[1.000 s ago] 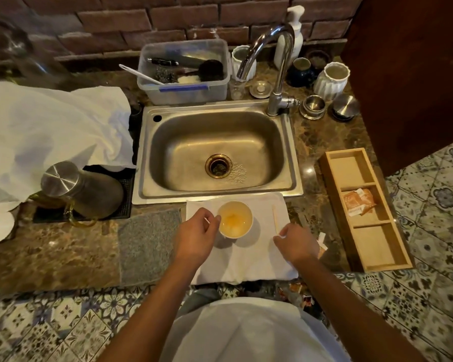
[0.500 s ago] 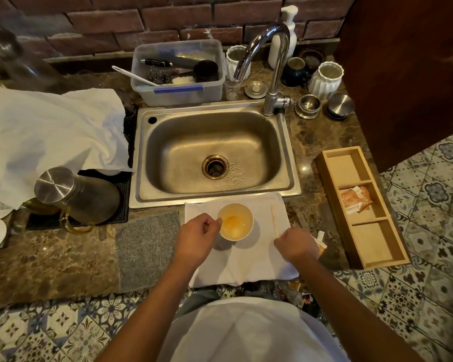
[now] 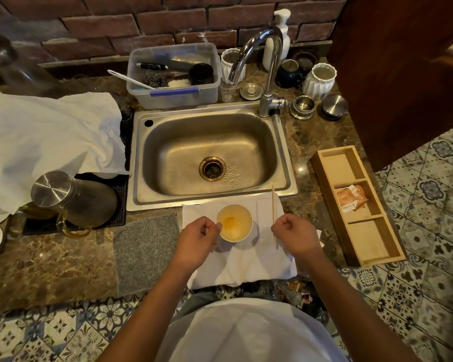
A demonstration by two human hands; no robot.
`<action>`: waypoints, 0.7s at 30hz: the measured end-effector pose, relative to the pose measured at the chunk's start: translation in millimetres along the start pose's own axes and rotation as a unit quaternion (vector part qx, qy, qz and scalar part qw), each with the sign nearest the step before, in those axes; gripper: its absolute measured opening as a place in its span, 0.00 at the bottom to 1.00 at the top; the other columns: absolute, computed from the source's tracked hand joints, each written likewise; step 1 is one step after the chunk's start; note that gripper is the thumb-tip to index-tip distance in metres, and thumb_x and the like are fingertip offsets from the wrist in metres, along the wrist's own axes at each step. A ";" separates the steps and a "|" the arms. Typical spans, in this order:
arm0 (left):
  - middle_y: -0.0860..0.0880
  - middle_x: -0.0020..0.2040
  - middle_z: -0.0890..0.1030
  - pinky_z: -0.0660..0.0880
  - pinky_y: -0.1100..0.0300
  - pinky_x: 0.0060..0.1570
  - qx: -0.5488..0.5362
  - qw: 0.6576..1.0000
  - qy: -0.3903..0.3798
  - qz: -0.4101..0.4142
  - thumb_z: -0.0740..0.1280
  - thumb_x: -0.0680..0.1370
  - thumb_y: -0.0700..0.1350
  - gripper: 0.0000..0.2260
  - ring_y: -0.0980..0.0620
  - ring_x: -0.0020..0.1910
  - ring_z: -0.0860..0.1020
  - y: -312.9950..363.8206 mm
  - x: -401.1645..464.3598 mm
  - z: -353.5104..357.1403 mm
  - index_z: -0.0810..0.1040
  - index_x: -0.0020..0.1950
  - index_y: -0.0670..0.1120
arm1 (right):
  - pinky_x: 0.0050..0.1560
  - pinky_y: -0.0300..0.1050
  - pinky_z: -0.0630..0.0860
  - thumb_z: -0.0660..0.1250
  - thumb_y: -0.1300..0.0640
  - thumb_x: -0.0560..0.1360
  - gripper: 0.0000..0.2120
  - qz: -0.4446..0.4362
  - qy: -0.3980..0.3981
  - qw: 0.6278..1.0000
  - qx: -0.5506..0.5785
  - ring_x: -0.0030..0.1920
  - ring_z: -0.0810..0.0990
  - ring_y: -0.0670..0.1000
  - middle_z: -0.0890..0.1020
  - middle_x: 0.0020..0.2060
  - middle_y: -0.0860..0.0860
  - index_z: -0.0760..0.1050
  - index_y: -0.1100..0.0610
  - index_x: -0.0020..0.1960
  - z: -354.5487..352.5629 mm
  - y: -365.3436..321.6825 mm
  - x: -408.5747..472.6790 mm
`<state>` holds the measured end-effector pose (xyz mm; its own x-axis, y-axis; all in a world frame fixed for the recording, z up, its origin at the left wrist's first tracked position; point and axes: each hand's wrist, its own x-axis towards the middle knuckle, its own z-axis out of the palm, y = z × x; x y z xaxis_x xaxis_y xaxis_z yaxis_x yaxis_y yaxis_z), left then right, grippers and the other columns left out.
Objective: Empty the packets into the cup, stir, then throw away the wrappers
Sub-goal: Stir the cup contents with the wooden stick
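A white paper cup (image 3: 234, 222) with orange-yellow powder or liquid at its bottom stands on a folded white cloth (image 3: 246, 265) in front of the sink. My left hand (image 3: 198, 240) is curled against the cup's left side, fingertips at the rim. My right hand (image 3: 293, 235) is closed around a thin wooden stir stick (image 3: 273, 205), which points away from me to the right of the cup. An orange packet (image 3: 351, 198) lies in the middle compartment of a wooden box (image 3: 392, 246). White wrapper scraps (image 3: 321, 237) peek out just right of my right hand.
A steel sink (image 3: 209, 152) with a tall faucet (image 3: 270, 71) is behind the cloth. A plastic tub (image 3: 173, 74) of utensils sits at the back. A steel pitcher (image 3: 71, 197) and a grey mat (image 3: 147, 252) are to the left. The counter edge runs near my body.
The stir stick lay on the cloth before; my right hand has closed on its lower end and now holds it. My left hand has stayed at the cup.
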<state>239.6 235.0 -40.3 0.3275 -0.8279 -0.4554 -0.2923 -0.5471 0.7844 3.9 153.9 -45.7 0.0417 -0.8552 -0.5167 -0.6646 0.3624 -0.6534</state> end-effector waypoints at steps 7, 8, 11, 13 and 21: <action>0.50 0.29 0.79 0.72 0.67 0.30 -0.015 1.000 -0.004 0.004 0.68 0.82 0.46 0.13 0.59 0.26 0.75 -4.4 0.8 0.2 0.77 0.41 0.40 | 0.49 0.54 0.84 0.70 0.61 0.75 0.02 -0.068 -0.030 0.996 0.059 0.42 0.85 0.50 0.87 0.40 0.50 0.79 0.55 0.46 -19.4 -34.1 -24.1; 0.50 0.29 0.79 0.71 0.68 0.30 -0.020 1.000 -0.005 0.005 0.68 0.82 0.46 0.13 0.59 0.26 0.75 -5.4 1.3 0.2 0.77 0.41 0.40 | 0.46 0.53 0.84 0.69 0.62 0.76 0.03 -0.077 -0.040 0.994 0.069 0.40 0.86 0.49 0.87 0.38 0.50 0.79 0.55 0.46 -20.5 -37.3 -27.1; 0.49 0.30 0.80 0.72 0.67 0.30 -0.035 0.999 -0.013 0.004 0.69 0.81 0.46 0.13 0.59 0.26 0.77 -8.6 2.7 0.4 0.77 0.41 0.40 | 0.40 0.49 0.82 0.68 0.63 0.77 0.05 -0.104 -0.042 0.991 0.077 0.36 0.85 0.46 0.86 0.36 0.51 0.78 0.55 0.46 -20.8 -42.7 -35.5; 0.49 0.31 0.81 0.73 0.67 0.30 -0.043 0.999 -0.017 0.001 0.69 0.81 0.47 0.13 0.58 0.27 0.77 -10.1 3.7 0.6 0.78 0.42 0.39 | 0.40 0.47 0.80 0.69 0.61 0.78 0.05 -0.123 -0.020 0.990 0.061 0.37 0.83 0.47 0.85 0.37 0.51 0.79 0.51 0.47 -19.6 -44.5 -39.5; 0.49 0.30 0.81 0.74 0.63 0.32 -0.080 0.996 -0.031 -0.002 0.70 0.81 0.46 0.13 0.54 0.28 0.77 -10.5 2.6 1.5 0.78 0.43 0.38 | 0.35 0.50 0.78 0.70 0.47 0.78 0.07 -0.132 -0.013 0.991 0.000 0.29 0.78 0.44 0.81 0.28 0.49 0.78 0.48 0.44 -20.1 -47.1 -44.6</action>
<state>242.2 238.4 -50.3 0.2708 -0.8342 -0.4804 -0.1414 -0.5281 0.8373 18.4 167.5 19.2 0.2339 -0.9103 -0.3415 -0.6281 0.1266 -0.7677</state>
